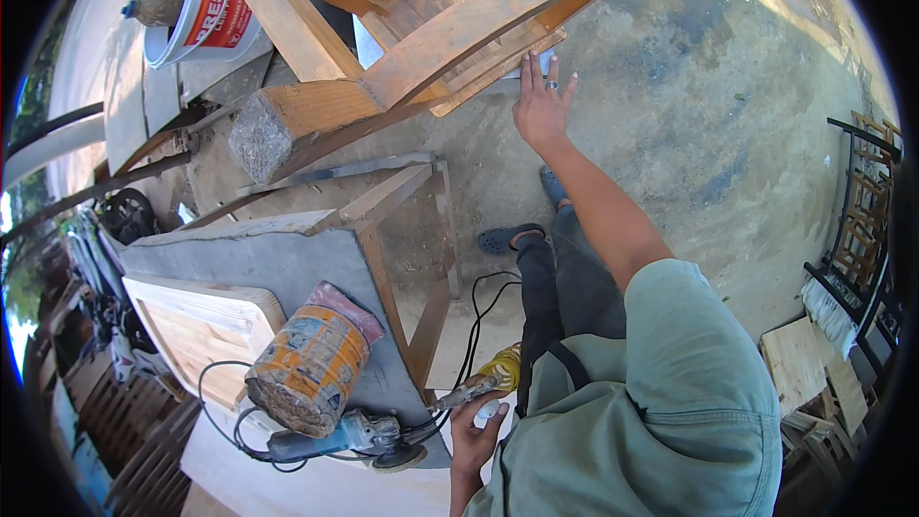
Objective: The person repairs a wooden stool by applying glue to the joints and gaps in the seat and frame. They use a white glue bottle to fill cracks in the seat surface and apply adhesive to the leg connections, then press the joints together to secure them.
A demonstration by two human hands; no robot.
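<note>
Frame (498, 19) is sitting across the top of the view, the right hand (544, 115) resting at its near edge with fingers spread and gripping nothing visible. Left hand (469, 438) is curling closed around a white object (491, 410) beside the counter (297, 263), where a grinder (356, 431) is lying by a tin (311, 364).

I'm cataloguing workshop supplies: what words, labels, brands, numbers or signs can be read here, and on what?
White bucket: large pale lettering on a red label; I don't transcribe wording or brands. Its finest print is too small to read.
Orange-and-blue container: stained surface; any lettering too obscured to read.
Blue power tool: no readable marking.
No other text I can make out.
</note>
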